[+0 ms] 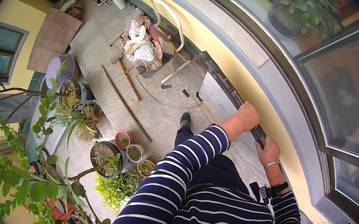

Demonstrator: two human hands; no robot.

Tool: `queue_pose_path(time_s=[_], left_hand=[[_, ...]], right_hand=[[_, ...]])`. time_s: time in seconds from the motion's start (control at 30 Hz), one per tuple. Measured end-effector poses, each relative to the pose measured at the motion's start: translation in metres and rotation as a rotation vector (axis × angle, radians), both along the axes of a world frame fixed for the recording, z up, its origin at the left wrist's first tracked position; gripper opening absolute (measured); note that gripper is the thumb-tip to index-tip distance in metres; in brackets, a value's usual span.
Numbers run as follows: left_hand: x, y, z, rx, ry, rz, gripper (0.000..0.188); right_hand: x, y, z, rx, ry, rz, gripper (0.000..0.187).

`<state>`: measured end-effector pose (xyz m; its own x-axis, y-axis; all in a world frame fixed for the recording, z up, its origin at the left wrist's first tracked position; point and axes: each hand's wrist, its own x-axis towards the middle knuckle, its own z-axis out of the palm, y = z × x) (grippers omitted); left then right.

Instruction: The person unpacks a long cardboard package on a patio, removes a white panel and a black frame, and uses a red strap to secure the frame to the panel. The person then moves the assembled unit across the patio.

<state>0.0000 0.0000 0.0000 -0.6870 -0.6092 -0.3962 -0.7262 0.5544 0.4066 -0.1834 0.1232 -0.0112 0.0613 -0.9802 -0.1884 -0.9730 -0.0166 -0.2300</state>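
A long flat panel (220, 93) with a pale face and a black printed edge stands along the yellow wall to my right. My left hand (245, 117) reaches across my body and is closed over the black edge near its middle. Close behind it, nearer to me, my right hand (269, 150) grips the same edge, thumb lying along it. A bracelet and a dark wrist strap show on the right arm. The panel's lower part is partly hidden by my left arm and body.
Ahead, crumpled cloths (138, 42) are piled by a white curved metal tube (170, 10). A long stick (125, 103) and a wooden-handled hammer (128, 80) lie on the floor. Potted plants (108, 158) stand at the left; a window ledge (242, 34) runs along the right.
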Motion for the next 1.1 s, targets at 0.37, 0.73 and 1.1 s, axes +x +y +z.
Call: queue_pose_path(time_s=[0.37, 0.73, 1.1], left_hand=[[0.075, 0.007, -0.019, -0.583, 0.505, 0.076, 0.036], [0.129, -0.068, -0.018, -0.544, 0.562, -0.063, 0.018], [0.116, -0.104, -0.003, 0.007, 0.325, -0.255, 0.024]], right_hand=[[0.002, -0.005, 0.001, 0.071, -0.003, -0.069, 0.037], [0.003, -0.014, 0.006, 0.065, -0.032, -0.059, 0.038], [-0.011, -0.017, 0.009, 0.219, -0.215, 0.027, 0.038]])
